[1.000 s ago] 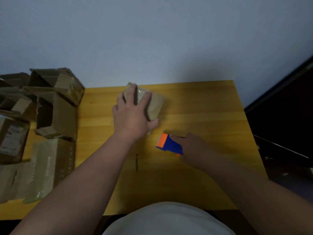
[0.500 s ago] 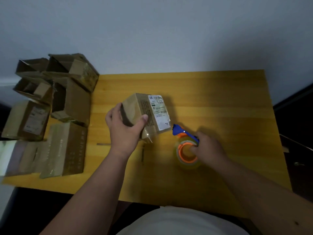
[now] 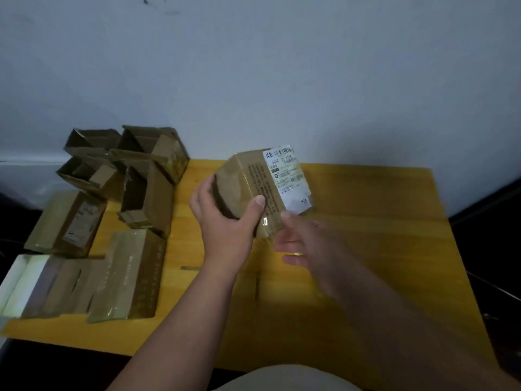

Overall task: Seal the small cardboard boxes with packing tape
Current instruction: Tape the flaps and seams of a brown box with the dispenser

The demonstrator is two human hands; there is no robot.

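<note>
A small brown cardboard box (image 3: 253, 179) with a white shipping label (image 3: 290, 176) is lifted and tilted above the yellow wooden table (image 3: 366, 227). My left hand (image 3: 225, 227) grips its near left end, thumb across the top face. My right hand (image 3: 307, 244) is blurred just below the box's near right corner, fingers spread, its index tip touching the box edge. No tape dispenser shows in this view.
Several open and flattened cardboard boxes (image 3: 141, 176) crowd the table's left side, with flat ones (image 3: 124, 277) near the front left edge. A dark gap (image 3: 493, 221) lies past the table's right edge. A pale wall stands behind.
My left hand lifted and tilted the box higher. My right hand let go of the tape dispenser, which is out of sight now, and came up to the box's near corner.
</note>
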